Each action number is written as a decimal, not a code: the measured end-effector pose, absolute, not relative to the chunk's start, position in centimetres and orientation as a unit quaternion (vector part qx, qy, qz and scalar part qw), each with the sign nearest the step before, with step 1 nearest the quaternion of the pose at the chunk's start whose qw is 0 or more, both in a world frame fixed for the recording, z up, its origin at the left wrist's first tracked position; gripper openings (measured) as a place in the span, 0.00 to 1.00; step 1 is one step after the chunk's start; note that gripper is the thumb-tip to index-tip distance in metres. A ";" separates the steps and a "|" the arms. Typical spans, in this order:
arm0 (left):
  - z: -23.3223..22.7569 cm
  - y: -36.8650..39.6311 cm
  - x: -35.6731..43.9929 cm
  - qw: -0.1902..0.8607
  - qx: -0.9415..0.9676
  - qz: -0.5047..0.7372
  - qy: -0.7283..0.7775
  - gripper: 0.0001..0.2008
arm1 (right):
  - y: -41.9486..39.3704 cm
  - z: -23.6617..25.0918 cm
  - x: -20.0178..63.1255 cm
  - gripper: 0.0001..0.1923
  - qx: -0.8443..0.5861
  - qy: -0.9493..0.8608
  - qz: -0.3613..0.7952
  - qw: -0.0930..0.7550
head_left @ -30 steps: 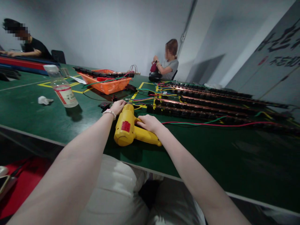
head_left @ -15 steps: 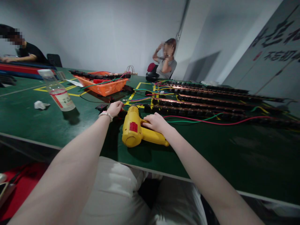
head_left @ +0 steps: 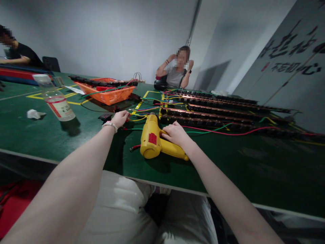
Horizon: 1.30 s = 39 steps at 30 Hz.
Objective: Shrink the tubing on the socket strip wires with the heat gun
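Observation:
A yellow heat gun (head_left: 152, 142) lies on its side on the green table (head_left: 241, 169), nozzle pointing away from me. My right hand (head_left: 175, 134) rests on its handle, fingers laid over it. My left hand (head_left: 118, 118) is stretched out to the left of the gun, fingers bent down onto a bundle of coloured wires (head_left: 134, 117) beside a small black part (head_left: 105, 117). Whether it grips a wire is hidden by the hand. A loose red wire end (head_left: 134, 147) lies just left of the gun.
Long black power strips with copper bars (head_left: 215, 113) lie in rows to the right. An orange basket (head_left: 109, 91), a plastic bottle (head_left: 54, 100) and a crumpled tissue (head_left: 34, 114) stand to the left. One person sits at the far end, another at the far left.
My left hand slid off the gun's nozzle end to the wires on the left. My right hand stayed on the handle. The person at the far end raised both hands to the head.

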State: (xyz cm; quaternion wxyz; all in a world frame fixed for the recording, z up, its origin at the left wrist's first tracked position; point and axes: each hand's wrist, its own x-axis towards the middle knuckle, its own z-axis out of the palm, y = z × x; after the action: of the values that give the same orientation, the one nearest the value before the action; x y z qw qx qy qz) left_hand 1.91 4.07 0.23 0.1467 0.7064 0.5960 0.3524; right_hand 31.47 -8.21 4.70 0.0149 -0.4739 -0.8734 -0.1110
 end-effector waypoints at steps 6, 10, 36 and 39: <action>0.3 4.0 1.9 0.158 0.706 0.334 0.605 0.18 | -8.3 4.8 30.3 0.14 -0.460 -0.880 -0.117 0.012; 0.2 4.0 1.8 0.158 0.706 0.333 0.604 0.19 | -8.0 4.6 28.5 0.14 -0.434 -0.892 -0.127 0.014; 0.0 4.4 1.4 0.074 0.737 0.329 0.586 0.18 | -6.4 3.9 26.1 0.16 -0.391 -0.913 -0.109 0.050; 0.0 4.3 1.5 0.079 0.736 0.324 0.589 0.18 | -6.6 4.1 27.6 0.15 -0.407 -0.907 -0.103 0.039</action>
State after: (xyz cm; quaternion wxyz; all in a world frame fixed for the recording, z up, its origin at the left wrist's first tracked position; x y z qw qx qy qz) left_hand 1.46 4.34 0.04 0.0788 0.7360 0.5889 0.3245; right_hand 27.56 -6.56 4.05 0.0391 -0.4072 -0.9066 -0.1034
